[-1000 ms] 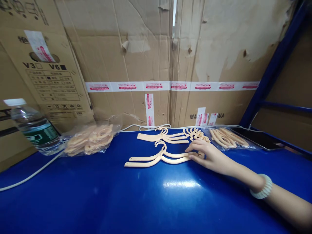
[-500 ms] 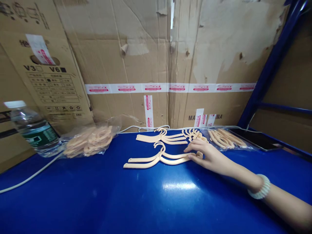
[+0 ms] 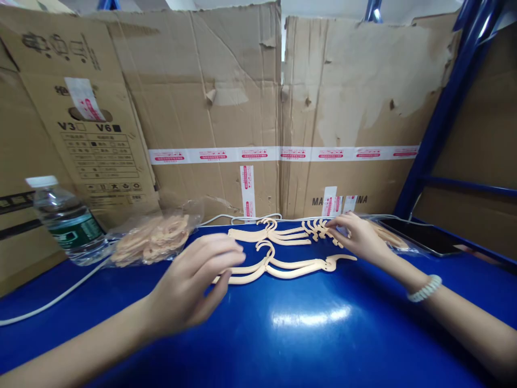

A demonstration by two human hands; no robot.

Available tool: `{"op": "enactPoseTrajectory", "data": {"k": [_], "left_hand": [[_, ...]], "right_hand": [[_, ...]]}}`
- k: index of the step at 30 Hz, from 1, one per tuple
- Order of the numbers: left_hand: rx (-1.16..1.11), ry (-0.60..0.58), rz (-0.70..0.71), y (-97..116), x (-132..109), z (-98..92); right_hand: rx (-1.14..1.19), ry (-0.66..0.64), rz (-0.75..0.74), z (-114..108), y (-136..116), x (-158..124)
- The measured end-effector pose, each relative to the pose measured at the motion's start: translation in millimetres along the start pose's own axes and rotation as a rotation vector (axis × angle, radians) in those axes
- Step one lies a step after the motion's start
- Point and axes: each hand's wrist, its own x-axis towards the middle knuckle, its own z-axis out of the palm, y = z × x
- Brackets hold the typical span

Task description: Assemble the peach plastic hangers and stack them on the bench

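My left hand [image 3: 202, 277], slightly blurred, hovers at the left ends of the front pair of beige clothes hangers [image 3: 246, 278]. Its fingers are curved with the thumb apart; contact with the hangers is not clear. My right hand [image 3: 357, 237] reaches to a small pile of beige hooked pieces [image 3: 317, 229], thumb and fingers apart at its right edge. One curved piece [image 3: 341, 257] sits at the right ends of the front hangers, its tip pointing right. Behind lies a second stack of beige hangers [image 3: 250, 235], hooks toward the cardboard.
A water bottle [image 3: 68, 226] and a clear bag of beige pieces [image 3: 151, 240] stand left. Another bag [image 3: 390, 237] and a dark tablet-like device [image 3: 422, 236] lie right. Cardboard [image 3: 218, 118] walls the back of the blue table [image 3: 283, 350]; a white cable [image 3: 52, 306] runs left.
My left hand has come in from the left to the front hangers. My right hand has left the curved piece at their right end and moved back to the pile. The view has tilted up.
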Motion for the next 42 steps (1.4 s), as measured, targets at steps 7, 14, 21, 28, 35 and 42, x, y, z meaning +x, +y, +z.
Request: {"op": "enactPoseTrajectory", "data": {"k": [7,14,21,28,35,42], "left_hand": [[0.008,-0.423,-0.253,-60.1,20.7,60.6],[0.031,-0.509,-0.32,-85.4,25.0,82.9],[0.028,-0.567,-0.337,-91.2,28.1,92.3],[0.047,-0.561,-0.325,-93.8,32.0,102.5],[-0.013,-0.471,-0.338,-92.6,39.6,100.1],[-0.155,-0.294,-0.432,-56.3,33.6,60.1]], "right_hand": [[-0.094,-0.116,-0.039,15.1,23.2,1.5],[-0.124,-0.225,-0.089,26.4,24.8,1.5],[-0.034,-0.18,-0.062,31.7,23.4,1.7],[0.211,0.077,0.079,29.7,22.6,1.5],[0.567,0.38,0.393,6.7,2.4,-5.3],[1.066,0.462,0.665,-22.9,-43.4,-10.2]]}}
